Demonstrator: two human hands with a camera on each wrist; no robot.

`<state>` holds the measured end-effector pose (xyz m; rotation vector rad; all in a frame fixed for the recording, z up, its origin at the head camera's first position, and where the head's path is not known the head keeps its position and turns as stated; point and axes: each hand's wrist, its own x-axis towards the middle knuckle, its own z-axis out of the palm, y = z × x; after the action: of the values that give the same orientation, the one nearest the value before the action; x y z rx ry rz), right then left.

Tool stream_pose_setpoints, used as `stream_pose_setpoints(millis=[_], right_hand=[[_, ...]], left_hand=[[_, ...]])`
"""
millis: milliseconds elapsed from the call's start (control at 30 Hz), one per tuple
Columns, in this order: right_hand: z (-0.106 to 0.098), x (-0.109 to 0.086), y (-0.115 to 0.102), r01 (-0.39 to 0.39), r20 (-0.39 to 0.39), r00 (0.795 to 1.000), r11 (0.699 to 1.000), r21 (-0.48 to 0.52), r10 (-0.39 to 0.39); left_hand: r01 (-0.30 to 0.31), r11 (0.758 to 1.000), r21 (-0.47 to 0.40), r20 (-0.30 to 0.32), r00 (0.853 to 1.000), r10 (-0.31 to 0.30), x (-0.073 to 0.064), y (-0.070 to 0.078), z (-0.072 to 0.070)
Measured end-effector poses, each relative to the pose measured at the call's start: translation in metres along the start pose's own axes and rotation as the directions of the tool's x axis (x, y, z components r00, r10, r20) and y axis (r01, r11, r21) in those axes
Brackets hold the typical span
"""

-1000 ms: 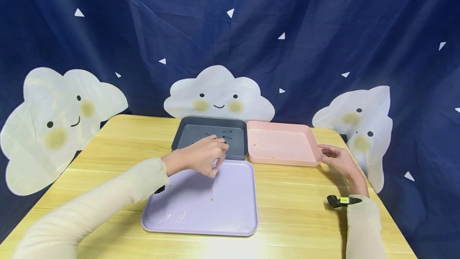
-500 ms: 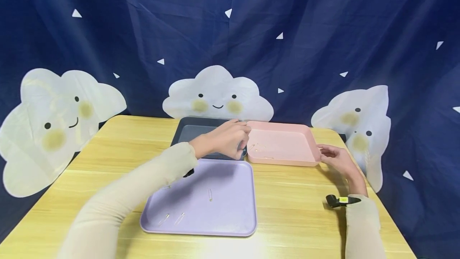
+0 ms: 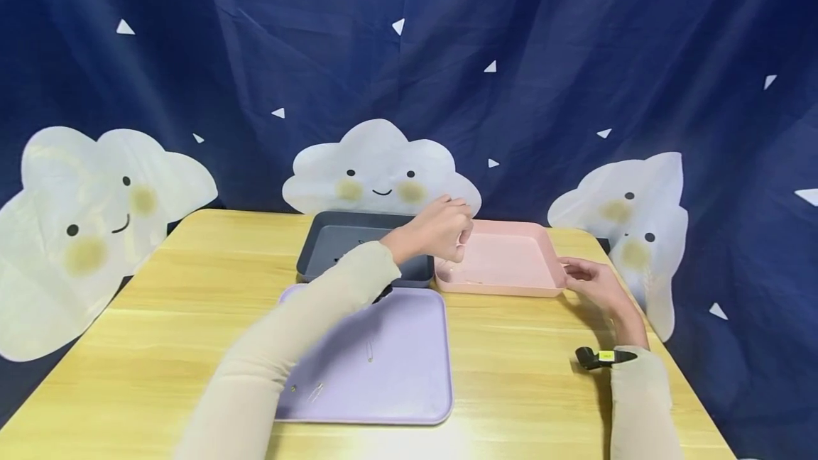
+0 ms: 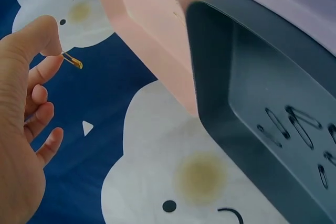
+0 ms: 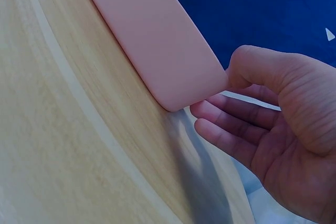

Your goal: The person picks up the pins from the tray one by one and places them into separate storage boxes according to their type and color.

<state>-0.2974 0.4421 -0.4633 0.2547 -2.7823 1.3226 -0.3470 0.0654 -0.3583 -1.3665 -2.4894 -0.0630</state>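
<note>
My left hand is raised over the left end of the pink tray. Between its thumb and index finger it pinches a gold safety pin, plain in the left wrist view. Several gold safety pins lie inside the pink tray near its left end, partly hidden by this hand. My right hand holds the pink tray at its right end, thumb and fingertips at the front corner. Beside it stands the dark grey tray with several black safety pins.
In front of the two deep trays lies a flat lavender tray, partly covered by my left sleeve. A few gold safety pins rest on it. Behind the wooden table hangs a dark blue curtain with cloud prints.
My left hand has moved right, from above the lavender and dark grey trays to over the pink tray. The right hand stays at the pink tray's end.
</note>
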Motion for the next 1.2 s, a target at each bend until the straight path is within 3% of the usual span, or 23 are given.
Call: stream_pose_setpoints(millis=[267, 500, 767, 1200], right_hand=[[0.003, -0.001, -0.001, 0.013, -0.004, 1.000, 1.000, 0.028, -0.013], [0.004, -0.002, -0.002, 0.014, -0.006, 1.000, 0.999, 0.029, -0.014], [0.003, -0.001, -0.002, -0.022, 0.004, 1.000, 0.999, 0.030, 0.022], [0.002, 0.001, 0.000, 0.011, -0.016, 1.000, 1.000, -0.007, -0.011]], left_hand=[[0.018, 1.000, 0.026, -0.067, 0.998, -0.016, 0.028, 0.004, 0.022], [0.051, 0.998, 0.024, -0.057, 0.997, -0.050, 0.042, 0.011, 0.036], [0.098, 0.993, 0.066, -0.031, 0.995, -0.096, 0.051, 0.017, 0.053], [0.107, 0.992, 0.064, -0.012, 0.994, -0.107, 0.054, 0.024, 0.069]])
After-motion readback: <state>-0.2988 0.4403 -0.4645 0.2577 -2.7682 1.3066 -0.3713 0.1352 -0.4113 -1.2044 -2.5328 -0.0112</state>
